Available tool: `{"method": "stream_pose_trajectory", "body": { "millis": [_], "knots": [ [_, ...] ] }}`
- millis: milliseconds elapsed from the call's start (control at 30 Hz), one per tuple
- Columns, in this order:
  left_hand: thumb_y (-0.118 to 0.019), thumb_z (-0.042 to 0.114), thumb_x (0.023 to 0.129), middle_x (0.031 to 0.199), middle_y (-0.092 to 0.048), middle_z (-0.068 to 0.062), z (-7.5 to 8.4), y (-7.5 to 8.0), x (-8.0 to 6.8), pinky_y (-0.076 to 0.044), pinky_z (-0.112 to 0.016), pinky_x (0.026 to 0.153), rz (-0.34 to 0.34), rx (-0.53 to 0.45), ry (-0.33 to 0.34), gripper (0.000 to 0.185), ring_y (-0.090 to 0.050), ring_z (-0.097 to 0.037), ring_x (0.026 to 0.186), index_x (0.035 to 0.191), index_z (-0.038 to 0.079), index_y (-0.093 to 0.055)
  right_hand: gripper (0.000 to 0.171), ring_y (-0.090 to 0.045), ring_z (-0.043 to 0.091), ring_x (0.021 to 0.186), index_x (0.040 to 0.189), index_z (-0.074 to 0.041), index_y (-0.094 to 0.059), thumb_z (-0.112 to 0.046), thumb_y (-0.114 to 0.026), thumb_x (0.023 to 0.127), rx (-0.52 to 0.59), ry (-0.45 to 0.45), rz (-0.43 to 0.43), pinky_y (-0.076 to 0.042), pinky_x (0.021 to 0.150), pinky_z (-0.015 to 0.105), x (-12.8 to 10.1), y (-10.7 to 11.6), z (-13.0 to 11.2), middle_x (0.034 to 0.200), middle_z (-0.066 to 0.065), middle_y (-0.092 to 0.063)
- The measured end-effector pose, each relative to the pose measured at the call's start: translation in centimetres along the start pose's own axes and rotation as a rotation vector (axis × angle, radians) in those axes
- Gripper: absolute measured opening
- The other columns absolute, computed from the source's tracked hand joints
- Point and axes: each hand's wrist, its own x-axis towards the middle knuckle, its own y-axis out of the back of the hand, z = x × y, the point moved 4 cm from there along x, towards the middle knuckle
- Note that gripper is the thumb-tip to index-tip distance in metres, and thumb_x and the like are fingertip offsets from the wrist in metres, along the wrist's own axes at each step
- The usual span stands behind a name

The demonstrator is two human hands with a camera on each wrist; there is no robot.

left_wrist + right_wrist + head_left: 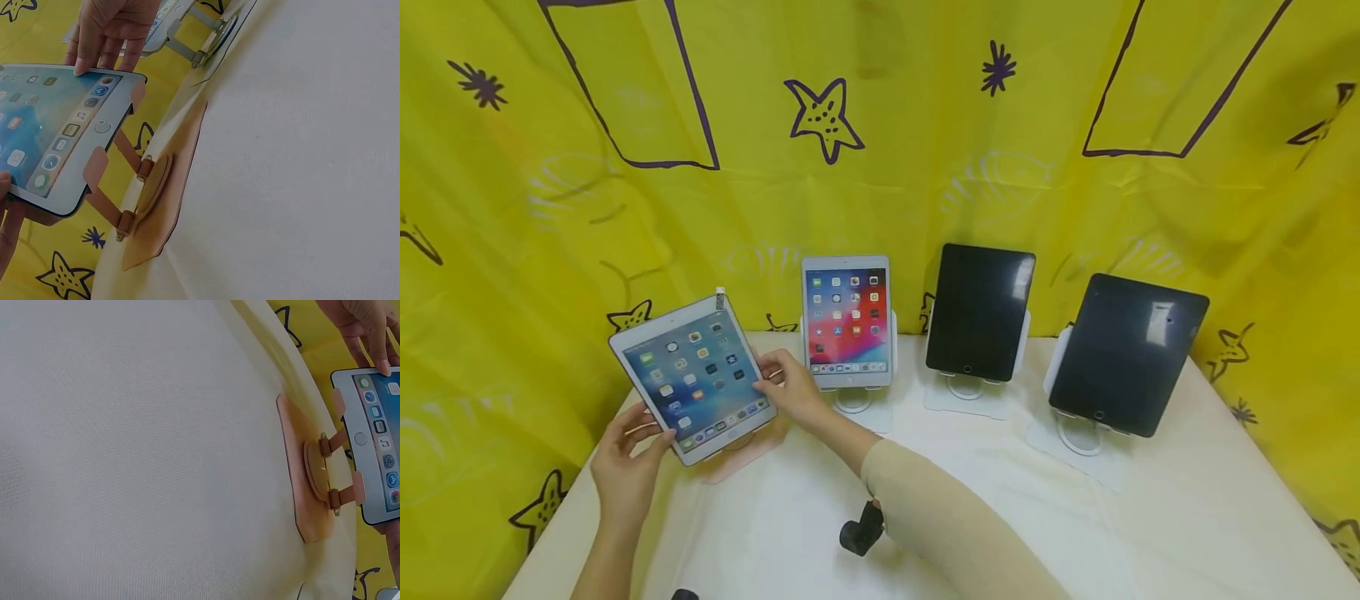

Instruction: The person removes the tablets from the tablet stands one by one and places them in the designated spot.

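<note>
Tablet in hand: a white-framed small tablet with a lit screen of app icons (697, 379), tilted, sitting on a pink plastic stand (150, 206) at the near-left part of the white cloth-covered table (1000, 500).
Left hand (625, 467): grips the tablet's lower-left edge, thumb on the front frame, fingers curled behind it.
Right hand (793, 387): fingers curled onto the tablet's right edge, fingertips (81, 67) touching the frame beside the screen; a beige sleeve (940, 517) covers the forearm.
Stand: its 2 pink clips hold the tablet's bottom edge by the home button; its flat base lies on the table under the tablet.
Just right of the tablet: a 2nd white tablet with a lit red-and-blue screen (847, 321), upright on a white stand.
Further right of it: 2 black tablets with dark screens, the 1st (979, 312) upright, the 2nd (1126, 354) leaning slightly, each on a white stand.
Behind the tablet: a yellow curtain with purple stars (880, 125).
</note>
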Motion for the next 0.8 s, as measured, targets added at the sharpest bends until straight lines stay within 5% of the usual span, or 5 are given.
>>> {"method": "stream_pose_trajectory", "body": {
  "millis": [333,567,800],
  "knots": [
    [-0.065,-0.009,0.082,0.096,-0.054,0.013,-0.3,-0.1,0.1,-0.046,-0.003,0.067,-0.062,0.146,0.038,0.047,-0.054,0.002,0.081,0.124,0.012,-0.057,0.025,-0.052,0.007,0.077,0.114,-0.006,-0.06,-0.006,-0.063,0.089,-0.047,0.015,-0.005,-0.047,0.067,0.012,-0.1,0.3,-0.1,0.094,0.006,-0.061],
    [-0.065,-0.016,0.078,0.09,-0.059,0.013,-0.3,0.4,0.3,-0.048,-0.006,0.062,-0.02,0.058,-0.042,0.045,-0.056,0.0,0.075,0.117,0.006,-0.062,0.025,-0.052,0.007,0.077,0.114,-0.006,-0.061,-0.007,-0.064,0.089,-0.067,0.042,-0.024,-0.046,0.068,0.011,-0.3,0.2,-0.9,0.096,0.006,-0.063],
    [-0.065,-0.018,0.077,0.089,-0.061,0.012,0.2,0.4,0.3,-0.049,-0.007,0.061,-0.005,-0.043,-0.027,0.044,-0.056,-0.002,0.073,0.11,0.011,-0.064,0.022,-0.054,0.007,0.076,0.11,-0.005,-0.063,-0.007,-0.065,0.088,-0.068,0.053,-0.044,-0.048,0.066,0.012,-0.4,0.9,-1.8,0.097,0.006,-0.065]
  ]
}}
